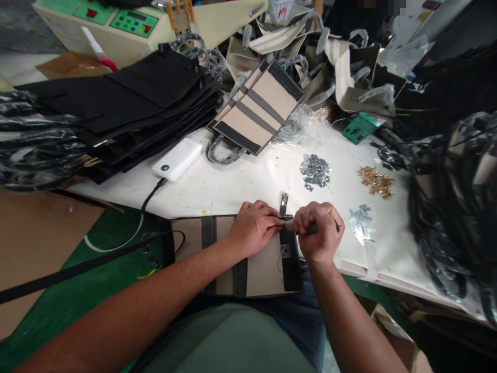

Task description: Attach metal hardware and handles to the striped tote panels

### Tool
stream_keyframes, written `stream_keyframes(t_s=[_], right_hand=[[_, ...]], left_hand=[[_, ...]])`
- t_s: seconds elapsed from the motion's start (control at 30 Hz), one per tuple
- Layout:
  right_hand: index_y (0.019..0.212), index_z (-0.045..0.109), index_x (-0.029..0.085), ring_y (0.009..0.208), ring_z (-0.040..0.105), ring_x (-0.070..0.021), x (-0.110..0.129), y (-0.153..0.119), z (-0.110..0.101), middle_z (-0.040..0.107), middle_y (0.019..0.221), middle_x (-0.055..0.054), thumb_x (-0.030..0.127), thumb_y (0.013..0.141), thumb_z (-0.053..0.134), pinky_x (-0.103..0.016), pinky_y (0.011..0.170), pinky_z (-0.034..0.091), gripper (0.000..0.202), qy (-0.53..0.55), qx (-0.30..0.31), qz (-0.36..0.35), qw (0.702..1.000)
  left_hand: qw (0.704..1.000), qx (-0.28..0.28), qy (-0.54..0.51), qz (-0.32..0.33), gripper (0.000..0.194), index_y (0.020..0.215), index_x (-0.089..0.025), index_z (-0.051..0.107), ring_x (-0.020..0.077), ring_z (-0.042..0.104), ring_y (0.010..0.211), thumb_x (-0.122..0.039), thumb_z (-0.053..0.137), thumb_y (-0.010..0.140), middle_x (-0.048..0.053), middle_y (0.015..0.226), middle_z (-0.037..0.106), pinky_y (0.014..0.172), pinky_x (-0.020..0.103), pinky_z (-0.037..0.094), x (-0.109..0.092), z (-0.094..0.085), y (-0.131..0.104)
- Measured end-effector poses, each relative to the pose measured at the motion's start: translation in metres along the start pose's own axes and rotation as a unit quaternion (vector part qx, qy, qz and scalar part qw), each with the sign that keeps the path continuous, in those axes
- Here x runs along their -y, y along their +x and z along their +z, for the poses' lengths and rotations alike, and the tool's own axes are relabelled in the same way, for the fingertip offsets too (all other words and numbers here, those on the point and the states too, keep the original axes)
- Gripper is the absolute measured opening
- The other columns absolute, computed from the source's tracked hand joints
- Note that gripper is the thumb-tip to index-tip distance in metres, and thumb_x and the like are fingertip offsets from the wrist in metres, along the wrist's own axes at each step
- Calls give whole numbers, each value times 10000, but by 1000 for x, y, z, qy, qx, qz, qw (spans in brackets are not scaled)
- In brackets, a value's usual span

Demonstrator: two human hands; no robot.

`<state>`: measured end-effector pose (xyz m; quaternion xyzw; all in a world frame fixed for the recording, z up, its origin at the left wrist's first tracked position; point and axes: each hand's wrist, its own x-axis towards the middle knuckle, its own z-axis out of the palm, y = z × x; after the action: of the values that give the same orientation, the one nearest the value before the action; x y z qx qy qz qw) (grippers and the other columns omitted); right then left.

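Observation:
A beige-and-black bag panel (264,272) lies across my lap against the table's front edge. At its upper right edge, a narrow black strap (284,205) with a gold metal end sticks out. My left hand (254,228) is closed at the panel's edge, thumb and forefinger pressed together beside the strap's base. My right hand (320,232) is in a fist around a small hand tool (289,225). The tool's tip points left to the left fingertips; its exact kind is hidden. Below, a small square metal plate (286,251) sits on the panel's black strip.
Piles of dark metal plates (315,171), gold pieces (375,181) and silver plates (362,224) lie on the white table (240,178). A white power bank (177,159) with a cable stands left. Stacked black bags (143,93), another beige panel (258,106) and wrapped handles (454,207) surround the work.

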<state>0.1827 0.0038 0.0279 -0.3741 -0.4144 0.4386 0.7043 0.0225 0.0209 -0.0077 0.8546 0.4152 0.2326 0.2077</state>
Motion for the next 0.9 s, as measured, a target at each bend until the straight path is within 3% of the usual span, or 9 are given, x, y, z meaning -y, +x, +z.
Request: stream_keyframes(t_s=[0.2,0.37,0.6,0.73,0.9], right_hand=[[638,434,224,464,426,-96,4,0,-1,437,555,59,329,955,620,-251,453,360,383,-101,50,-33,993],[645,436,227,438,402,-95,23,6,1,427,550,64,304,963,590,-250,423,333,361,-42,50,-65,996],[645,430,230,457,413,-102,-5,-2,-3,439,548,63,292,959,603,-277,472,326,365,-106,53,-25,993],[651,440,232,468,426,-106,-4,-1,-4,455,548,60,332,954,616,-280,484,353,364,-143,69,-36,987],[642,452,232,456,436,-111,8,-2,4,467,546,53,320,949,624,-282,469,353,363,-103,80,-52,990]], left_hand=[[999,-34,-17,2,93,1004,-296,786,211,628,1082,-318,744,923,-20,1123,781,896,411,383,4,4,-2],[1000,-26,-13,7,90,989,-292,792,230,628,1109,-326,729,934,-6,1167,773,882,419,393,5,5,-2],[1000,2,-13,24,180,1092,-297,770,227,625,1122,-236,660,962,1,1220,748,926,409,455,8,-3,-2],[999,-2,6,-34,225,1108,-242,755,239,646,1065,-318,736,896,56,1138,740,926,368,507,8,-6,3],[991,71,27,-114,229,1032,-291,780,244,690,964,-433,733,859,21,1009,760,767,331,516,6,-15,13]])
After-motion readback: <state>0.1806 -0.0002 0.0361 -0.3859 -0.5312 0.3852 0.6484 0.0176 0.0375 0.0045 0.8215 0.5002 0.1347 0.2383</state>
